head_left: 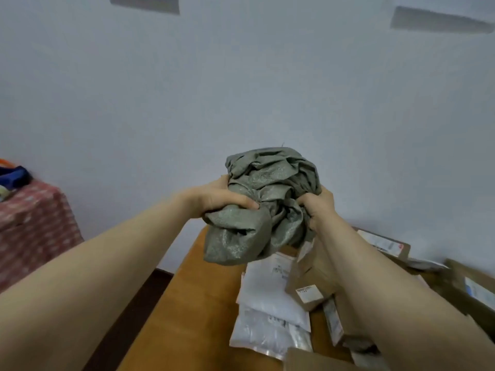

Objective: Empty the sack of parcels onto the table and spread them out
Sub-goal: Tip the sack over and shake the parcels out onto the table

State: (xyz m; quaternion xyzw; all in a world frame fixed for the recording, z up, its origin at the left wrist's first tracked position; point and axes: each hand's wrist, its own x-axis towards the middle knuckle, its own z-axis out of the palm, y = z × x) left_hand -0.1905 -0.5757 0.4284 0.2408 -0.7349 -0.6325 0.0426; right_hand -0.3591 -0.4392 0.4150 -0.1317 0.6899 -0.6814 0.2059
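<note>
A plain pale wall (241,76) fills most of my view, and a wooden table (192,303) sits low in front of me.

I hold the grey sack (267,188) up in the air above the table, over the near end of the pile. It is bunched into a crumpled ball. My left hand (222,196) grips one side with the fingers curled into the folds. My right hand (318,207) clutches the other side, thumb dug into the cloth.

The sack looks limp and slack, so I judge it light and most likely empty. The weave seems soft but a little slick, so a full fistful holds better than a pinch. If anything is left inside, I would take it by the bottom corners and shake.

Below it the parcels lie heaped and overlapping, not spread. A white mailer bag (267,290) lies flat beside a brown box (310,285), and more boxes (471,287) sit off to my right. The bags should slide easily under a flat palm. The boxes look stiff and are best taken by their sides.

Far left stands something draped in a red patterned cloth (34,223).
</note>
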